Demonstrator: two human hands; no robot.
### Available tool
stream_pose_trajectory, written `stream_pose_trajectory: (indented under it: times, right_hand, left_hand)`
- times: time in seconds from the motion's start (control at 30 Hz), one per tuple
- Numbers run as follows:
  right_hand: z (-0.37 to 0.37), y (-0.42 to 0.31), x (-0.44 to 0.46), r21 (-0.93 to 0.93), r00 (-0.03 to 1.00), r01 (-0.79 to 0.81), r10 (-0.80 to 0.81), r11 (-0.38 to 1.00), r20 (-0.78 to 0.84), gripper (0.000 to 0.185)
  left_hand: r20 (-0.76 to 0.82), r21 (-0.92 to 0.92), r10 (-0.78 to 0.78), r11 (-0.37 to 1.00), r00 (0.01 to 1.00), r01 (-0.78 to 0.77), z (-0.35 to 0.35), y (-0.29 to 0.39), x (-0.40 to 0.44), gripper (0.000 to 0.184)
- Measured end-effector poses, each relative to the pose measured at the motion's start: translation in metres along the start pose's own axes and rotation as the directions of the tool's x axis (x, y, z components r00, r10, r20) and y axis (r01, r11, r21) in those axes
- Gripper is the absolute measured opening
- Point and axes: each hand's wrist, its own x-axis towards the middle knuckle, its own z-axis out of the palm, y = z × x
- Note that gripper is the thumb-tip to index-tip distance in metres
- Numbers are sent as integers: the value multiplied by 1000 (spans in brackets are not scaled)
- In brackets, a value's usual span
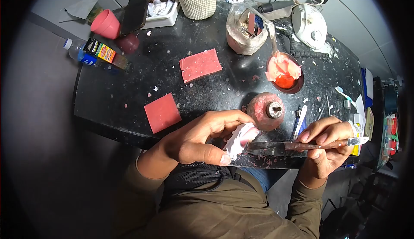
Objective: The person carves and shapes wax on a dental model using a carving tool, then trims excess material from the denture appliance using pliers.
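Observation:
My left hand is closed round a white, ridged piece with pink material on its right side. In my right hand is a knife-like tool with a brown handle, pinched between thumb and fingers. Its flat metal blade points left, and its tip is at the pink side of the white piece; whether they touch is hard to tell. Just beyond the blade stands a round burner with a metal top, stained pink. Farther back, a ladle holds pink sheet pieces and red material.
Two pink sheets lie on the black table. Behind them are a woven basket, a plaster-coated bowl and a white device. A bottle and pink cup are at left, a toothbrush at right.

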Motion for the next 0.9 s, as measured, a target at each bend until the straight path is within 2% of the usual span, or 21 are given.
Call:
stream_pose_trajectory:
  times: [0.13, 0.27, 0.37, 0.67, 0.73, 0.77, 0.9]
  right_hand:
    - [0, 0, 2, -34, 999, 12, -10, 999, 46, 36]
    - [4, 0, 2, -14, 1000, -12, 12, 1000, 25, 33]
    - [-4, 3, 2, -65, 986, 28, -17, 998, 167, 38]
    - [-3, 2, 3, -65, 980, 60, -46, 996, 194, 34]
    - [5, -1, 4, -25, 998, -5, 6, 1000, 59, 30]
    - [4, 0, 4, -26, 998, -4, 5, 1000, 59, 30]
    - [-14, 4, 2, 23, 996, 89, -88, 996, -16, 32]
  left_hand:
    - [8, 14, 5, 1000, 1000, -5, 0, 0, 0, 92]
    - [3, 18, 4, 1000, 1000, -4, 0, -1, 0, 92]
    - [-6, 14, -3, 1000, 1000, 3, 0, 1, -1, 92]
    - [-32, 26, 17, 1000, 999, -17, 0, -1, 0, 92]
    - [-12, 29, 31, 999, 999, -30, -1, -2, 0, 92]
    - [-11, 30, 31, 999, 999, -30, 0, -2, 0, 92]
    - [-30, 51, 39, 998, 999, -37, -1, 1, 0, 91]
